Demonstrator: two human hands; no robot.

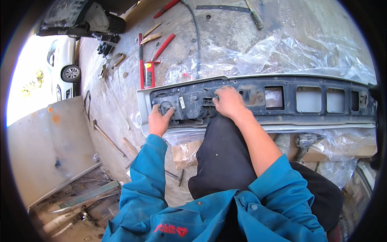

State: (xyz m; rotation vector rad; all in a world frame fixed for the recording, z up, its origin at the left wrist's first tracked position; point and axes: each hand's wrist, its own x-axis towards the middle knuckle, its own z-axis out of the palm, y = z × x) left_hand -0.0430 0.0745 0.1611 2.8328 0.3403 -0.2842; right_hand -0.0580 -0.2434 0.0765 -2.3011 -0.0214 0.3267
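A long vehicle panel (250, 119), pale at the rim with a dusty black inner frame, lies across in front of me. Set in its left part is a black plastic housing (187, 107), which looks like the back of a lamp unit, with a small white label. My left hand (159, 122) grips the housing's left end, thumb and forefinger on either side of a round part. At the other end, the fingers of my right hand (230, 101) curl over the housing beside some black ribs. Their tips are partly hidden. My knee is against the panel's near edge.
Clear plastic sheeting (278, 54) spreads beyond the panel. A red-and-black canister (149, 74) and red-handled tools (164, 46) lie at the far left. A cordless drill (306, 140) rests near right, by cardboard (342, 152). A hammer (109, 139) lies left, near a leaning board (48, 149).
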